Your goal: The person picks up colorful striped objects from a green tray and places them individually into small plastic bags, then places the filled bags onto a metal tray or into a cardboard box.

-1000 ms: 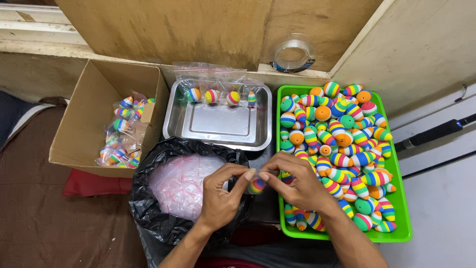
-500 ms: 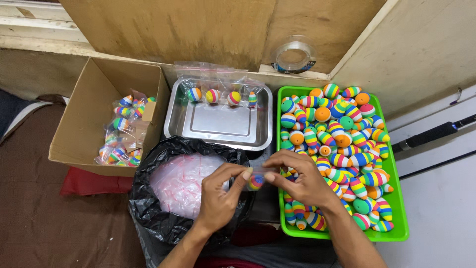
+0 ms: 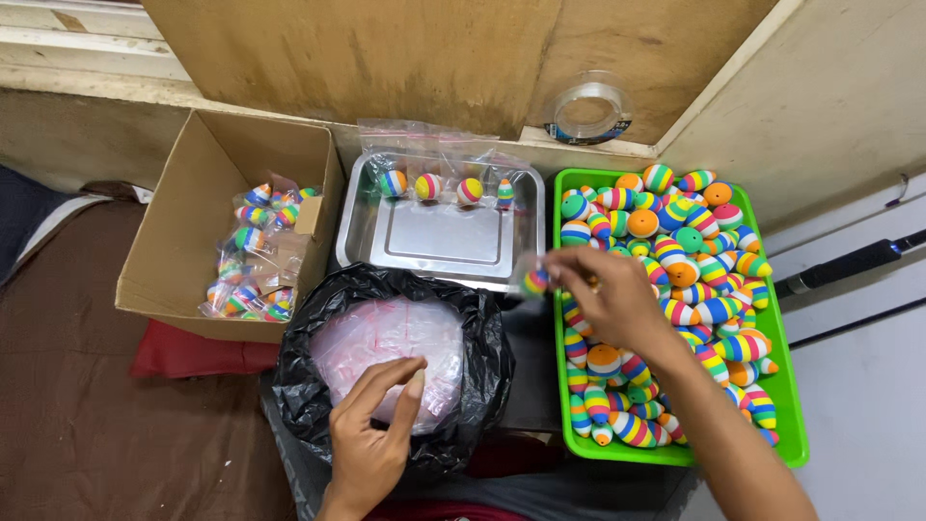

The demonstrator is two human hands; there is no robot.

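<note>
Striped float in clear bag [image 3: 533,281]: you held it pinched at your right hand's [image 3: 610,289] fingertips, just off the near right corner of the steel tray [image 3: 439,241].
Handling: it looked light and foam-soft, and the thin film slippery; a pinch on the bag just beside the float seemed the surest hold.
Right grip: closed on the small bag with the float inside.
Left grip: your left hand [image 3: 371,434] hung with loosely curled, open fingers, holding nothing, over the pile of clear bags [image 3: 381,347] in the black sack [image 3: 318,405].
Beyond your right grip: a green tray [image 3: 786,425] heaped with striped floats.
Far left of both grips: a cardboard box [image 3: 174,222] holding bagged floats.
Surface: crowded; the tray and bins touched or sat just beside one another.
Room: wooden panels stood close behind, with a tape roll [image 3: 588,114] on the ledge.
</note>
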